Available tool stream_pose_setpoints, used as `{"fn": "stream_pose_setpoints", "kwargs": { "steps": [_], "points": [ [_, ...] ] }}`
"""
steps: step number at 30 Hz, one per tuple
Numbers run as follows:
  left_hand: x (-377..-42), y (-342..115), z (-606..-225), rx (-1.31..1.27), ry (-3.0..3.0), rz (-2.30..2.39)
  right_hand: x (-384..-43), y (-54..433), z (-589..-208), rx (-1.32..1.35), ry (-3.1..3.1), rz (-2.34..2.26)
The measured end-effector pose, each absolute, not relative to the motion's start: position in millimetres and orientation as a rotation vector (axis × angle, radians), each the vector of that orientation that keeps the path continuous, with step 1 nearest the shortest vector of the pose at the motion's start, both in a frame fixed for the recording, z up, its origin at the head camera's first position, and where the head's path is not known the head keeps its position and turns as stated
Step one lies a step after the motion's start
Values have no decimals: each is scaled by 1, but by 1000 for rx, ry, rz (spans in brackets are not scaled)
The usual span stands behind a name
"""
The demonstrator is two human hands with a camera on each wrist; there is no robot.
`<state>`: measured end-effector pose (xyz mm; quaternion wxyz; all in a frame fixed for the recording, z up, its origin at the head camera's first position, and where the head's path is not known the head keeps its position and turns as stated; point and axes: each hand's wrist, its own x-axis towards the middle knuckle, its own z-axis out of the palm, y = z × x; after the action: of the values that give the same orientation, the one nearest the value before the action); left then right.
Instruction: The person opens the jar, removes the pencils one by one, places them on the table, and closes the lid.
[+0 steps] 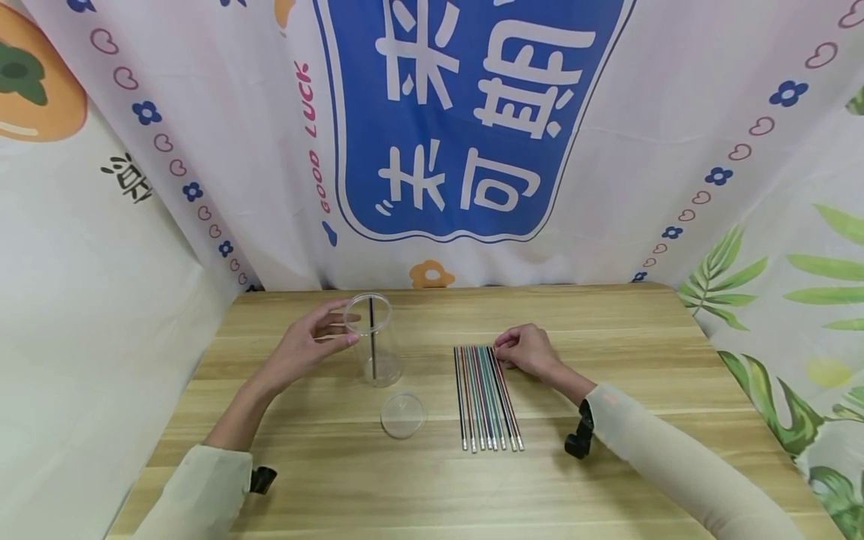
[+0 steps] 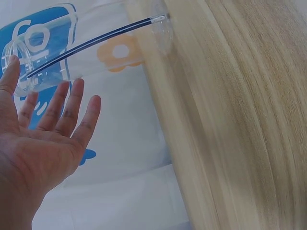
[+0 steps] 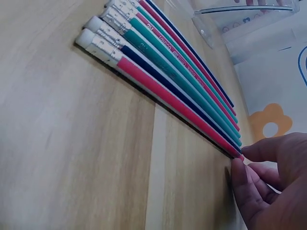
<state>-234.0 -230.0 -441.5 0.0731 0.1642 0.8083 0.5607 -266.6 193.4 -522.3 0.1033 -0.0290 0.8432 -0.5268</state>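
Note:
A clear plastic cup (image 1: pixel 388 352) stands upright, holding one dark blue pencil (image 1: pixel 373 337) with its eraser end at the bottom. My left hand (image 1: pixel 310 341) is at the cup's left side near the rim, thumb and fingers spread rather than curled round it. Whether its fingertips touch the plastic is hard to tell. To the right lies a row of several pencils (image 1: pixel 481 397) in red, green and dark blue, eraser ends toward me. With thumb and fingertips, my right hand (image 1: pixel 529 351) pinches the far end of the outermost red pencil (image 3: pixel 168 105), which lies along the row.
A round clear lid (image 1: pixel 403 415) lies flat on the wooden table (image 1: pixel 324 480), between the cup and the pencils. Behind the table's far edge hangs a printed curtain (image 1: pixel 283 247). Black wrist cameras sit at both sleeves.

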Motion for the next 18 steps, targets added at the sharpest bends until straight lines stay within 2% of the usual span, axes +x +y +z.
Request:
{"fn": "stream_pose_setpoints", "kwargs": {
  "steps": [9,18],
  "points": [
    [-235,-229,-441,488,2428,1681,-263,191,-508,-216,2628,-1440],
    [-235,-230,-442,477,2458,1648,-258,168,-474,-361,2659,-1463]
  ]
}}
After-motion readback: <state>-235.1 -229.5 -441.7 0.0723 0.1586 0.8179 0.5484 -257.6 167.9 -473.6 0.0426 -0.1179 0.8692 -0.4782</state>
